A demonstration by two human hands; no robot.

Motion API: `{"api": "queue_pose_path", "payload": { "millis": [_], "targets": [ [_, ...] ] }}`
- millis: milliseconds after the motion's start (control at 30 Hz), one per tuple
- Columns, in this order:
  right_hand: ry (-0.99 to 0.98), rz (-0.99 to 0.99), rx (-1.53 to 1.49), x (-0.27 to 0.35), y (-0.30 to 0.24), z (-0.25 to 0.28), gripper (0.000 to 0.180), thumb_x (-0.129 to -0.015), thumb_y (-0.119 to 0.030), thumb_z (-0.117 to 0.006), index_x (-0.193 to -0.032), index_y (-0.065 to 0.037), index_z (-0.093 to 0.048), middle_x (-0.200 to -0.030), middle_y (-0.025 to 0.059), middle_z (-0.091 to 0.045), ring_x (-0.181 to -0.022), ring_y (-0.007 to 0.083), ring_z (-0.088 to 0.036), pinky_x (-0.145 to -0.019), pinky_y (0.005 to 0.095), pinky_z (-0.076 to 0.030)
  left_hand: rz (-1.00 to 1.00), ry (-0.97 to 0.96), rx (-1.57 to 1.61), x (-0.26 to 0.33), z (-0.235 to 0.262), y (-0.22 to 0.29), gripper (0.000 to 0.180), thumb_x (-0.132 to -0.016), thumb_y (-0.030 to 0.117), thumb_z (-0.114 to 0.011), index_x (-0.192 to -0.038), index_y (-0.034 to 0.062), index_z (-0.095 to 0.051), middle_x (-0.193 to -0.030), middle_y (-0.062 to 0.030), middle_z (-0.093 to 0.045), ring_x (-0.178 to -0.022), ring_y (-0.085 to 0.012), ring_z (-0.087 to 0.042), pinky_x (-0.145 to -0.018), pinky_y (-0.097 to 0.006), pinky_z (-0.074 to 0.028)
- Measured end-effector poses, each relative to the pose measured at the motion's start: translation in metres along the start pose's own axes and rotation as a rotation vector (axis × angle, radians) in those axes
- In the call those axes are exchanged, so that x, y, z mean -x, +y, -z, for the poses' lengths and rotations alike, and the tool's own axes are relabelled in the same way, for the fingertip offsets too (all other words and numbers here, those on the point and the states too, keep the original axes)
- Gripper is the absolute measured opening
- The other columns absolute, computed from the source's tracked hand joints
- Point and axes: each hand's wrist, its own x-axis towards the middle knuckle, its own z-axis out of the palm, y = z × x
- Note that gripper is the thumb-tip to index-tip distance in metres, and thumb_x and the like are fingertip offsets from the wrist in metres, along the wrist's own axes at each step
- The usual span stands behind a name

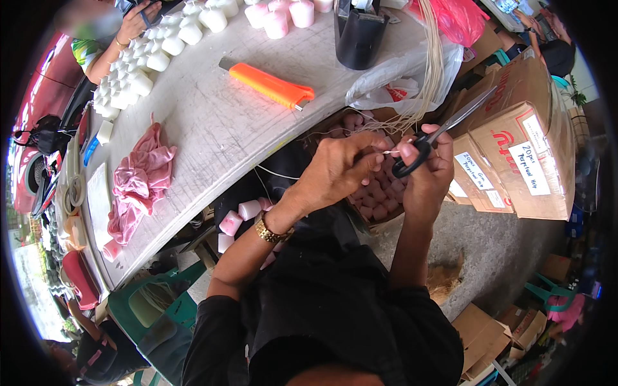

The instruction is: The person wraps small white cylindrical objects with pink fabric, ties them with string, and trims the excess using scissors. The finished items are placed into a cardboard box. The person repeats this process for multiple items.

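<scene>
My left hand [336,168] is closed, pinching a thin white wick cord [390,152] in front of my chest. My right hand [426,168] is closed on a pair of scissors [465,114]; its black handles loop around the fingers and its blades point up and to the right. The cord runs between the fingertips of both hands. Below them, many small pink candles [380,194] fill a box. A few more pink and white candles [232,222] lie by my left forearm.
On the table [212,122] lie an orange utility knife [270,85], a pink cloth [143,180], rows of white candles [172,44] and a black container [358,40]. Long pale cords [432,58] hang over a plastic bag at its edge. Cardboard boxes [547,128] stand right. Another person's hand [134,23] is far left.
</scene>
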Motion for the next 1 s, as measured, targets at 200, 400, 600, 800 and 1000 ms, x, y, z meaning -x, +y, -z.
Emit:
{"api": "queue_pose_path", "payload": {
  "millis": [200, 400, 600, 800, 1000],
  "targets": [
    [-0.107, -0.079, -0.181, -0.006, 0.01, 0.011, 0.042, -0.084, 0.0, -0.069, -0.121, -0.003, -0.05, -0.09, 0.0077, -0.064, -0.079, 0.0112, -0.062, -0.071, 0.0229, -0.05, -0.003, -0.022, 0.345, -0.008, -0.002, -0.004, 0.011, -0.096, 0.01, -0.059, -0.101, 0.0021, -0.065, -0.081, -0.0023, -0.064, -0.062, -0.005, -0.055, -0.056, -0.02, -0.047],
    [-0.097, -0.073, 0.252, -0.009, 0.02, 0.026, 0.044, -0.087, -0.01, -0.07, -0.126, -0.002, -0.051, -0.095, 0.0049, -0.064, -0.085, 0.0091, -0.059, -0.076, 0.0221, -0.048, 0.015, 0.206, 0.376, -0.03, -0.015, -0.013, 0.011, -0.092, 0.007, -0.062, -0.096, -0.0011, -0.067, -0.071, -0.0028, -0.067, -0.054, -0.0044, -0.056, -0.051, -0.021, -0.045],
    [-0.091, -0.23, 0.485, 0.013, 0.016, 0.048, 0.044, -0.085, -0.017, -0.073, -0.122, -0.001, -0.055, -0.089, 0.0062, -0.065, -0.078, 0.0106, -0.059, -0.07, 0.0242, -0.049, -0.027, 0.426, 0.092, -0.073, -0.033, -0.028, 0.016, -0.093, 0.01, -0.057, -0.099, -0.0018, -0.067, -0.07, -0.004, -0.066, -0.05, -0.0065, -0.055, -0.047, -0.023, -0.045],
    [-0.139, -0.296, 0.526, 0.022, 0.018, 0.057, 0.044, -0.086, -0.02, -0.07, -0.122, -0.002, -0.055, -0.084, 0.0029, -0.062, -0.071, 0.0082, -0.053, -0.062, 0.0227, -0.042, -0.041, 0.492, 0.078, -0.101, -0.055, -0.043, 0.014, -0.09, 0.007, -0.057, -0.094, -0.0016, -0.067, -0.07, -0.0095, -0.068, -0.057, -0.0139, -0.066, -0.051, -0.028, -0.049],
    [-0.082, -0.257, 0.694, -0.014, 0.04, 0.06, 0.046, -0.082, -0.026, -0.075, -0.117, 0.0, -0.06, -0.083, 0.0075, -0.066, -0.071, 0.012, -0.059, -0.066, 0.027, -0.046, -0.072, 0.63, -0.403, -0.131, -0.066, -0.057, 0.012, -0.083, 0.01, -0.06, -0.09, 0.0036, -0.067, -0.074, -0.0212, -0.067, -0.071, -0.0365, -0.067, -0.067, -0.043, -0.052]
  ]
}}
